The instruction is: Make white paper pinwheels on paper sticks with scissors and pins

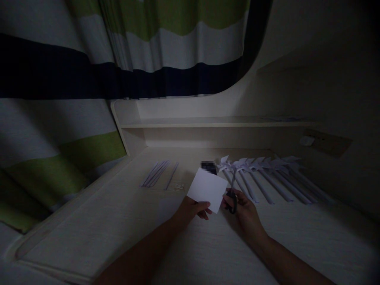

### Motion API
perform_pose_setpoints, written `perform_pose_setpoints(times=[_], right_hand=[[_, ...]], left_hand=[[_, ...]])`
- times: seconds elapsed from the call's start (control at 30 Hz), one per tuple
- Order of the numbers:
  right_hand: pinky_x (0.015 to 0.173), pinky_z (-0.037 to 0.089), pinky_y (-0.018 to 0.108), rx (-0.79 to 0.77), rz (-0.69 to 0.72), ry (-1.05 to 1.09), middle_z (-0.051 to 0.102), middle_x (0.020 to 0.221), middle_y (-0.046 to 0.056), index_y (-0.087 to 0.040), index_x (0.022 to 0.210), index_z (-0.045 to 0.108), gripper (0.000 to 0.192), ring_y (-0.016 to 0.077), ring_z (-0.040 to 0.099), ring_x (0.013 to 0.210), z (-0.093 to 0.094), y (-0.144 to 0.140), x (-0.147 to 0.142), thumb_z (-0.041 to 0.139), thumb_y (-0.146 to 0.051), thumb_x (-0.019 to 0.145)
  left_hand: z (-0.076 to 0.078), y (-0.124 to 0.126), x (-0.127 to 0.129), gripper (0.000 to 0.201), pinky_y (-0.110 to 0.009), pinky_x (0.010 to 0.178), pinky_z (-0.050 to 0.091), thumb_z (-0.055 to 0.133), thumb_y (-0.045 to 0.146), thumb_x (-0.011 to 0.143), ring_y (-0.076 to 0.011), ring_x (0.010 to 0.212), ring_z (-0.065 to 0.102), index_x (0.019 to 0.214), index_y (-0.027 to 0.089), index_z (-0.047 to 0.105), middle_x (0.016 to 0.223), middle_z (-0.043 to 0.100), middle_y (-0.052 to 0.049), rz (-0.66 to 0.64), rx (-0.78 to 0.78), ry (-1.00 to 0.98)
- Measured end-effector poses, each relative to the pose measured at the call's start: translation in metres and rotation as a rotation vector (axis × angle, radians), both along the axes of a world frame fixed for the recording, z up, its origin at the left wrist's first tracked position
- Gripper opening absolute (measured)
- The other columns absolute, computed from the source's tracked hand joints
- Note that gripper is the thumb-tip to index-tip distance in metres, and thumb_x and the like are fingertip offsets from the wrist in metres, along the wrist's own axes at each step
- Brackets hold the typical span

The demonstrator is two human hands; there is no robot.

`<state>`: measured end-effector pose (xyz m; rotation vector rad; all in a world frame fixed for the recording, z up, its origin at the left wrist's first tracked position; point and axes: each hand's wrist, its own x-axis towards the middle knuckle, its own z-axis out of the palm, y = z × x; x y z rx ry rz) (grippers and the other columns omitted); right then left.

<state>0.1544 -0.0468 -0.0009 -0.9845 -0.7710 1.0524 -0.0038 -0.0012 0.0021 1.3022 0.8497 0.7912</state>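
Left hand (192, 209) pinches the white paper square (208, 189) by its lower edge; right hand (242, 206), just beside it, grips scissors (233, 194), blades pointing away.

We see a very dim, underexposed scene; corners darken into vignette, edges bow from wide-angle distortion, and the tabletop (118, 221) looks murky.

On the desk (118, 221), the left hand (190, 209) holds a paper square (208, 189) just left of the right hand (242, 209), which holds scissors (233, 196). Behind and to the right lies a row of paper pinwheels (261, 174). A few loose sticks (158, 173) lie to the left. A shelf (208, 122) runs behind everything, a curtain (118, 47) above it.
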Motion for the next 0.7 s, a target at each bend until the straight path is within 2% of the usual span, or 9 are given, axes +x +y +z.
perform_pose_setpoints(times=[0.17, 0.33, 0.53, 0.7], right_hand=[[0.051, 0.035, 0.025, 0.015, 0.266, -0.170, 0.057, 0.061, 0.001, -0.015, 0.089, 0.055, 0.031, 0.0110, 0.048, 0.052, -0.001, -0.003, -0.002, 0.061, -0.038, 0.068], [0.050, 0.034, 0.025, 0.008, 0.500, -0.254, 0.056, 0.063, 0.001, -0.014, 0.090, 0.056, 0.035, 0.0105, 0.046, 0.051, -0.011, -0.005, -0.011, 0.058, -0.043, 0.070], [0.049, 0.033, 0.024, 0.025, 0.552, -0.310, 0.055, 0.061, 0.001, -0.015, 0.092, 0.055, 0.035, 0.0098, 0.044, 0.050, -0.012, -0.006, -0.013, 0.057, -0.043, 0.071], [0.050, 0.035, 0.024, -0.005, 0.543, -0.359, 0.055, 0.064, 0.001, -0.015, 0.093, 0.056, 0.036, 0.0107, 0.045, 0.053, -0.013, -0.007, -0.011, 0.056, -0.044, 0.071]], left_hand=[[0.005, 0.009, -0.007, 0.025, -0.021, 0.046, 0.041, 0.060, 0.033, 0.065, -0.0101, 0.044, 0.054, 0.066, 0.008, 0.061, 0.061, 0.064, -0.008, 0.247, 0.043, -0.092], [0.010, 0.011, -0.011, 0.026, -0.021, 0.045, 0.040, 0.061, 0.033, 0.064, -0.0103, 0.045, 0.055, 0.073, 0.008, 0.062, 0.067, 0.066, -0.010, 0.352, 0.036, -0.149], [0.009, 0.011, -0.009, 0.029, -0.020, 0.042, 0.038, 0.060, 0.030, 0.065, -0.0106, 0.042, 0.055, 0.081, 0.007, 0.062, 0.068, 0.067, -0.011, 0.342, 0.021, -0.130], [0.007, 0.012, -0.010, 0.027, -0.020, 0.042, 0.039, 0.060, 0.031, 0.066, -0.0110, 0.043, 0.055, 0.078, 0.007, 0.064, 0.069, 0.067, -0.012, 0.334, 0.033, -0.118]])
